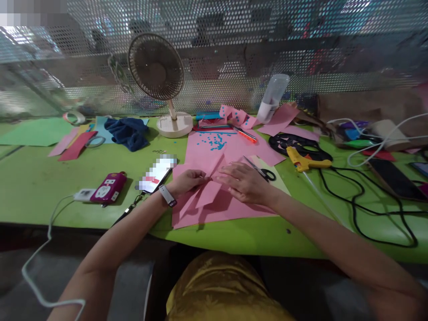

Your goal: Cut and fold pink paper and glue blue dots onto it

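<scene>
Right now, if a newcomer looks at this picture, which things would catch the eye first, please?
Probably the upright fan first, at the back of the green table, left of centre. Next may come the folded pink paper near the middle, between the left hand and the right hand. The yellow glue gun also stands out, to the right of the scissors.

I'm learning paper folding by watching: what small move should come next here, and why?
Probably lower the right hand onto the folded pink paper to press it flatter: a flap stands raised, while the left hand pinches the paper and the right hand is at its other side.
</scene>
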The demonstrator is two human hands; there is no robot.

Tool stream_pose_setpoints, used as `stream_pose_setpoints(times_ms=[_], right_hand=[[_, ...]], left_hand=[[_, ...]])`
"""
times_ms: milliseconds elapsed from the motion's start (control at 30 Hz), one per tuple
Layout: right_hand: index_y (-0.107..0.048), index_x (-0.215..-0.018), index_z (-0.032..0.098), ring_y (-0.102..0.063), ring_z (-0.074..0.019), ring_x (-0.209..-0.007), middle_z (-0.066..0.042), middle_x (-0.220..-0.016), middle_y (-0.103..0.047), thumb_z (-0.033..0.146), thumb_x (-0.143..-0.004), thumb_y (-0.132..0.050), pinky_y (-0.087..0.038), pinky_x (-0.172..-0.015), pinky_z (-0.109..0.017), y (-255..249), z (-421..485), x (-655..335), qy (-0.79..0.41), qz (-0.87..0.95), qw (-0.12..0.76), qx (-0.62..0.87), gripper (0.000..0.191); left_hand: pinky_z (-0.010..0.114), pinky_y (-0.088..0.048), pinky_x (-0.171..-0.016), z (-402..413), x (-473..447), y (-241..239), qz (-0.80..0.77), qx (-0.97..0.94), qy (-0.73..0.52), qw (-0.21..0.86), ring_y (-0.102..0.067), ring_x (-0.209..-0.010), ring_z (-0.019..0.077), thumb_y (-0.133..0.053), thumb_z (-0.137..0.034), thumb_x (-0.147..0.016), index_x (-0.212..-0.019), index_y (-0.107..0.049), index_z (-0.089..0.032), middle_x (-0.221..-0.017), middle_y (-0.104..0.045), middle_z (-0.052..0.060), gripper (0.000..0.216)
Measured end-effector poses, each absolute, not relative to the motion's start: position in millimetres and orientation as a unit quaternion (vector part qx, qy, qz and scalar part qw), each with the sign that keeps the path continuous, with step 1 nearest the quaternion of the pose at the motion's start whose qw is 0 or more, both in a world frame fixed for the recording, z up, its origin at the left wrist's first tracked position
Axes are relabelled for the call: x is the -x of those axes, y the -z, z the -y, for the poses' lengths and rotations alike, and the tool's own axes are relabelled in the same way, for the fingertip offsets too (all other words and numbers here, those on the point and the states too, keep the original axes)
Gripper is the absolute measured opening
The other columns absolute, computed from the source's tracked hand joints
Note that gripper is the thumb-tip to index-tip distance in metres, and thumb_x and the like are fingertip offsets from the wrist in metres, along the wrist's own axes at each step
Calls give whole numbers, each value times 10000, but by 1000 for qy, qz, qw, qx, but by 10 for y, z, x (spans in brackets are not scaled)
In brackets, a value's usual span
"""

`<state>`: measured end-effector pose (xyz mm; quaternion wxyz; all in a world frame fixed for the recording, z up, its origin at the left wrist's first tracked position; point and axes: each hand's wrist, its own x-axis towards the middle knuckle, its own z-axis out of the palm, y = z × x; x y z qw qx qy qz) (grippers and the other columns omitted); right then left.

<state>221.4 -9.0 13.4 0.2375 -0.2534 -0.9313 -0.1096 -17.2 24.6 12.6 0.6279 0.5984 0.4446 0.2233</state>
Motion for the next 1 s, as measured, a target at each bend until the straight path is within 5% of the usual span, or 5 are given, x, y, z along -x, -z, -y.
stream_pose_setpoints(times_ms=[133, 567, 767, 1000], right_hand=[[-556, -1286, 146, -524, -237, -1146, -124, -1235, -613, 105, -933, -443, -434, -981, -413, -60, 142, -2227, 149, 926, 213, 273, 373], [-624, -1180, 144, -458, -247, -1248, -129, -1268, -604, 217, -865, -550, -341, -1103, -440, -68, 391, -2012, 121, 930, 284, 200, 332], [-612, -1213, 156, -302, -284, -1399, -145, -1471, -443, 320, -847, -570, -249, -1150, -492, -63, 410, -1919, 109, 917, 273, 270, 404], [-638, -1149, 148, -335, -259, -1385, -142, -1459, -471, 292, -860, -573, -234, -1172, -464, -52, 488, -1858, 111, 926, 284, 222, 330]], left_hand=[[204, -370, -515, -172, 126, -62, -454, -567, -268, 633, -526, -573, 97, -761, -445, -677, -783, -589, -167, -669, -612, -10, 344], [178, -295, -421, -65, -9, -76, -462, -524, -348, 625, -413, -425, 61, -698, -472, -764, -829, -472, -198, -539, -478, -78, 362], [190, -324, -450, 2, -10, -49, -450, -550, -376, 595, -415, -456, 70, -634, -434, -813, -880, -498, -198, -577, -482, -66, 281], [201, -385, -516, 47, -42, 9, -431, -592, -430, 527, -508, -586, 101, -613, -399, -837, -907, -478, -200, -716, -584, -13, 250]])
